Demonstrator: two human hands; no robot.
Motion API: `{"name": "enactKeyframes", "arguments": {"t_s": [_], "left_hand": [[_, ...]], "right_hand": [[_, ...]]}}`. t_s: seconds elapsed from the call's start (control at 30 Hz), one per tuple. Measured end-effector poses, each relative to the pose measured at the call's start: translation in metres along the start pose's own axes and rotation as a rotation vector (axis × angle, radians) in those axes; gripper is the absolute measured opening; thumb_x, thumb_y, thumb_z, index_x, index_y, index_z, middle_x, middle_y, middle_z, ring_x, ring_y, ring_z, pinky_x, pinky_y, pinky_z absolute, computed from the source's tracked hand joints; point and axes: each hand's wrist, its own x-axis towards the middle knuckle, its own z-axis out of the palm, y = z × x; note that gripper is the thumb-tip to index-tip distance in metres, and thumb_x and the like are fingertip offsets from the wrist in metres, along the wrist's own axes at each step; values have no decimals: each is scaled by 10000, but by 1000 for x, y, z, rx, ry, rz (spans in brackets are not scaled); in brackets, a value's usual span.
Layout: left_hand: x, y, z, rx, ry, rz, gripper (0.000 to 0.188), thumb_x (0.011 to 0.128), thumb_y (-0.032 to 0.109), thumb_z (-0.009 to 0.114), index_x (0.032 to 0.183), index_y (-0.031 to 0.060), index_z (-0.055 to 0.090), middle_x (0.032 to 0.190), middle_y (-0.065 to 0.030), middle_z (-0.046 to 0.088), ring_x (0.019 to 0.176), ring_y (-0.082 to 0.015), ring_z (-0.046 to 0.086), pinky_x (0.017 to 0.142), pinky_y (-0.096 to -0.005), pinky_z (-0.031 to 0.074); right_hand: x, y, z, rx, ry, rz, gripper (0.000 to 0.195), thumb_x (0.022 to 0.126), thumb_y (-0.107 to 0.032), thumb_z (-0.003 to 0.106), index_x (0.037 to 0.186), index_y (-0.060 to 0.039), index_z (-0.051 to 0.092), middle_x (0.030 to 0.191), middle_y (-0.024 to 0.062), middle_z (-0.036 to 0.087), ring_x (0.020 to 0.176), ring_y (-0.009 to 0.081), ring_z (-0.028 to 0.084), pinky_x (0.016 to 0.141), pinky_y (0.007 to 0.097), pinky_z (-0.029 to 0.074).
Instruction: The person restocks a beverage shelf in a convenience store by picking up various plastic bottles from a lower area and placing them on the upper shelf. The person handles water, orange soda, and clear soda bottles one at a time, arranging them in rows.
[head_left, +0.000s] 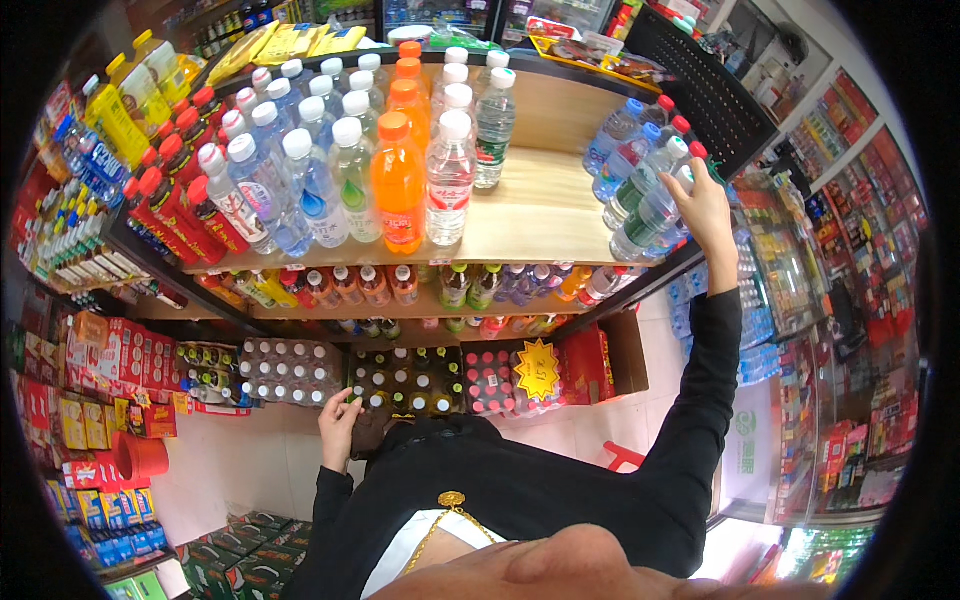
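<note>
On the right of the top wooden shelf (540, 217), my right hand (701, 202) has its thumb and fingers at the cap of a green-labelled water bottle (645, 225). Another green-labelled bottle (626, 191) and blue-capped bottles (619, 150) stand beside it. My left hand (341, 427) hangs low at the left of my body, fingers loosely curled, above packs of drinks on the floor. Further left on the shelf are a red-labelled water bottle (450, 180), an orange soda bottle (399, 184) and rows of white-capped bottles (311, 187).
Lower shelves hold more bottles (457, 286). Shrink-wrapped drink packs (289, 371) and an open cardboard box (626, 360) stand on the floor under the shelf. A red plastic stool (622, 456) is near my right side, a red bucket (140, 454) at the left. Stocked shelves line both sides.
</note>
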Motion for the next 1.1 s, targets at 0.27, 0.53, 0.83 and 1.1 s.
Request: {"name": "enactKeyframes", "arguments": {"t_s": [0.27,0.53,0.83,1.1], "left_hand": [[-11,3,2,-61,55,-35,360,925,92,704,1259,-10,614,802,13,669,765,-50,604,739,-199,452],[-27,-1,-9,-62,174,-50,370,929,106,703,1268,-5,606,825,-8,685,759,-57,607,726,-201,456],[-44,-8,-10,-105,252,-120,361,928,121,710,1259,12,614,814,-11,683,759,-58,608,720,-199,449],[-15,-7,-1,-41,154,-19,371,933,105,700,1270,-15,602,838,-22,690,783,-67,624,745,-212,466]], "right_hand": [[20,-86,5,249,-160,-260,367,891,-298,720,1069,-11,579,862,216,664,741,345,669,675,423,518],[63,-156,78,541,-258,-514,329,904,-242,725,1107,-29,578,844,178,654,712,241,642,662,374,506],[89,-163,107,476,-239,-571,310,913,-165,691,1154,-33,548,1002,200,660,792,307,650,732,396,513],[72,-160,98,452,-219,-496,402,952,-231,662,1289,-60,522,1043,189,654,908,297,645,780,394,505]]}}
